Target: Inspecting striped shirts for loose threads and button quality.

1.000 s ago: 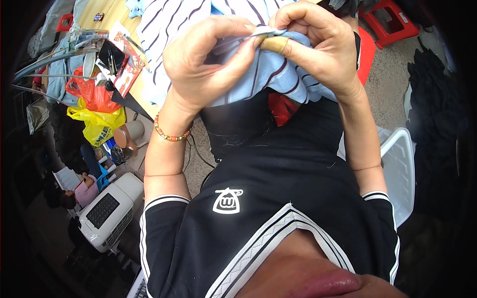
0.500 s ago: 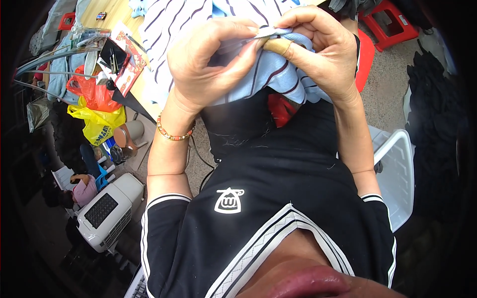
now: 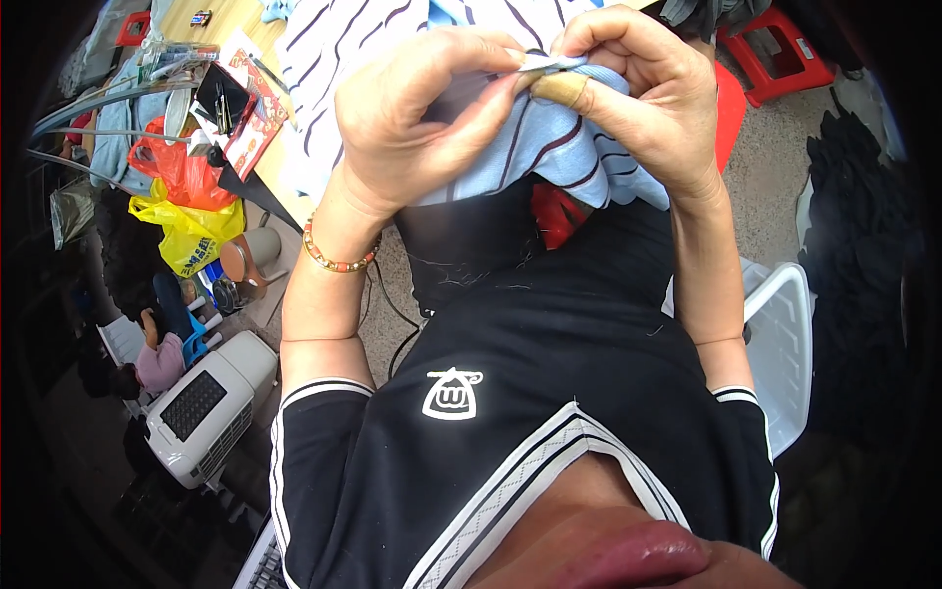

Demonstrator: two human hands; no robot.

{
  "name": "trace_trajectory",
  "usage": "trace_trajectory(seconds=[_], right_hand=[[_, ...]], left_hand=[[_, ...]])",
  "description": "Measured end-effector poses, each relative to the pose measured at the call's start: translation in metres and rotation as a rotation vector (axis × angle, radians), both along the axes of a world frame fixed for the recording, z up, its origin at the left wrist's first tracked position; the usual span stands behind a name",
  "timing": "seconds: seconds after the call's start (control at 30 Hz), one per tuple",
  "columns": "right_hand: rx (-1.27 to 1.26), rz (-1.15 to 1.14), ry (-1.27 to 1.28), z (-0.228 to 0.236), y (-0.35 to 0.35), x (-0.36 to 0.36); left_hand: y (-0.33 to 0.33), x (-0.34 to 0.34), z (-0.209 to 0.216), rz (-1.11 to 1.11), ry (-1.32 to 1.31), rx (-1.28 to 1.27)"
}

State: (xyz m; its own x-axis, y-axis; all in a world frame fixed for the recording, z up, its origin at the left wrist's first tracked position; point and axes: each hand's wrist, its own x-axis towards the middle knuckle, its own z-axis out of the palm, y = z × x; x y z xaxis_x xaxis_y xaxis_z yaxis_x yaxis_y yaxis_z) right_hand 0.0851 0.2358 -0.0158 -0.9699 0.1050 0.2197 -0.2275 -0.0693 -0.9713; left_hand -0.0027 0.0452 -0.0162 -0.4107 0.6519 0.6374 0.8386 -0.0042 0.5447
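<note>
Both my hands are raised in front of me, pinching one edge of a light blue cloth point(image 3: 535, 147) with dark stripes. My left hand point(image 3: 407, 123) grips the edge between thumb and fingertips, and a beaded bracelet point(image 3: 339, 263) circles that wrist. Close beside it, my right hand point(image 3: 662, 113) pinches the same edge, with tan tape point(image 3: 560, 89) wrapped round its thumb. The fingertips nearly meet, and whether anything small sits between them is hidden. The rest of the cloth hangs below my hands and spreads over the table's edge.
On the wooden table point(image 3: 257, 37) at the left lie a black tray point(image 3: 224, 96) and papers. Red point(image 3: 177, 167) and yellow point(image 3: 191, 231) plastic bags hang beside it. A red stool point(image 3: 780, 59), a white bin point(image 3: 780, 368) and dark fabric point(image 3: 849, 216) are at right. Another person point(image 3: 159, 363) sits far left.
My right hand has shifted slightly to the right, and the pinched edge has turned a little. Both hands keep their hold on the cloth; the whole view has shifted slightly.
</note>
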Motion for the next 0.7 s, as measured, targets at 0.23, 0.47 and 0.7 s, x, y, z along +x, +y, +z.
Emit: trace_trajectory(seconds=[0.23, 0.47, 0.7], right_hand=[[0.165, -0.012, 0.184, -0.032, 0.009, -0.005], [0.160, -0.119, 0.231, -0.030, 0.003, -0.003], [0.261, -0.134, 0.237, -0.024, -0.003, 0.002]], left_hand=[[0.007, -0.003, -0.005, 0.070, 0.099, 0.158], [0.009, 0.004, -0.003, 0.094, 0.042, 0.142], [0.015, 0.005, -0.007, 0.174, 0.225, 0.144]])
